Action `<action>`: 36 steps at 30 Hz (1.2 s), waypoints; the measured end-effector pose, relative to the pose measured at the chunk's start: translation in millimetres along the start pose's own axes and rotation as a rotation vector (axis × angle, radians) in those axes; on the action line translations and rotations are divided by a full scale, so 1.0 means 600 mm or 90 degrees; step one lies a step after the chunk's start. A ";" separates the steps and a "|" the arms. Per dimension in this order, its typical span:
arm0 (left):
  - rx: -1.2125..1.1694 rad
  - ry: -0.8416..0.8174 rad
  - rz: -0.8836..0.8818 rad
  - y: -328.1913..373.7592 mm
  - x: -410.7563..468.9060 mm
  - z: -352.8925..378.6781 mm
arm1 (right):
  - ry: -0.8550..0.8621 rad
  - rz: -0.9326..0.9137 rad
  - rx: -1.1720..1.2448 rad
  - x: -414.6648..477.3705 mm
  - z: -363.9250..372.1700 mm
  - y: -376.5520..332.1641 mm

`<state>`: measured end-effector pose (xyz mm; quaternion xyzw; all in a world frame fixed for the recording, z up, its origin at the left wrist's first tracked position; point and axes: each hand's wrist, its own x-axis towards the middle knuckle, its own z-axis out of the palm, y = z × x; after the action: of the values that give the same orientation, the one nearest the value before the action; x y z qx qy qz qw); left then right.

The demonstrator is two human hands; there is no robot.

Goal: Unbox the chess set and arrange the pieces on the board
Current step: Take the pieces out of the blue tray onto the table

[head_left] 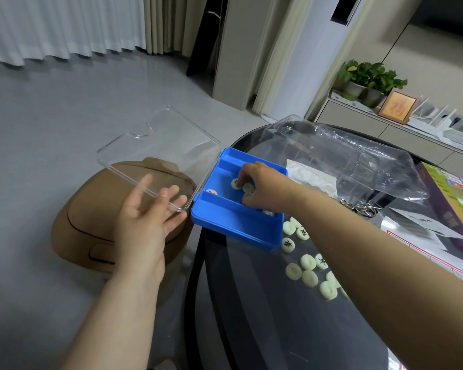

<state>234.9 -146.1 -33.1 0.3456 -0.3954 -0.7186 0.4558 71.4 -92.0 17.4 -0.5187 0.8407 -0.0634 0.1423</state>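
Observation:
A blue plastic box (226, 218) with dividers sits at the left edge of the dark glass table (251, 303). Its clear lid (155, 145) is swung open to the left, past the table edge. My left hand (147, 212) lies under the lid's near edge with straight fingers holding it up. Inside the box, my right hand (262, 185) pinches pale round chess pieces (245, 188). One more piece (211, 193) with a red mark lies in the box. Several pale green pieces (309, 263) lie loose on the table to the box's right.
A brown round stool (91, 236) stands on the floor under the lid. A crumpled clear plastic sheet (345, 158), a white folded paper (316, 177), metal rings (358, 206) and a colourful game box (455, 204) lie on the table's far right.

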 end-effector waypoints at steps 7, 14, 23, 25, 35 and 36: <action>0.003 -0.001 -0.005 0.000 0.000 0.000 | -0.002 -0.004 0.020 0.000 -0.001 0.005; 0.018 -0.001 -0.001 0.000 0.001 -0.001 | 0.047 -0.021 0.058 -0.027 -0.033 0.021; 0.013 0.007 0.007 0.001 0.000 0.001 | 0.035 0.102 0.079 -0.099 -0.057 0.113; 0.015 0.010 0.011 0.001 0.000 0.000 | 0.028 0.117 0.068 -0.098 -0.044 0.117; 0.016 0.018 0.023 -0.004 0.001 0.001 | 0.051 0.108 0.058 -0.067 -0.029 0.114; 0.017 0.018 0.024 -0.004 0.000 0.001 | 0.055 0.099 0.060 -0.068 -0.029 0.116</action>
<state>233.3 -145.4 -35.1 0.3541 -0.4047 -0.6997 0.4703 23.9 -25.1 23.1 -0.4413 0.8799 -0.1140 0.1345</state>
